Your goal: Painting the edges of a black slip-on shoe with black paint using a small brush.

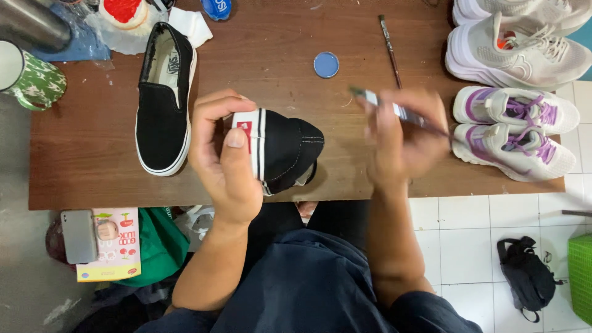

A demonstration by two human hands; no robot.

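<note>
— Over the worktop [86, 148], the left hand [225, 157] grips a black shoe [287, 151] by its heel, and the right hand [404, 132] pinches a brush [401, 113] just beside it.
— Risk?
— A slip could smear the white sole stripe (the grip looks firm, though). Nearby: the other black shoe [163, 98], a blue lid [326, 64], a spare brush [390, 49] and the purple-laced sneakers [515, 126] close to the right elbow's sweep

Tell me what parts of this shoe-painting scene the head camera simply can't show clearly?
- Brush tip: blurred by motion in the right hand.
- Heel of the held black shoe: partly covered by the left hand.
- Red paint pot and white sneakers: cut off by the top edge.
- Green box: cut off by the right edge.
</note>
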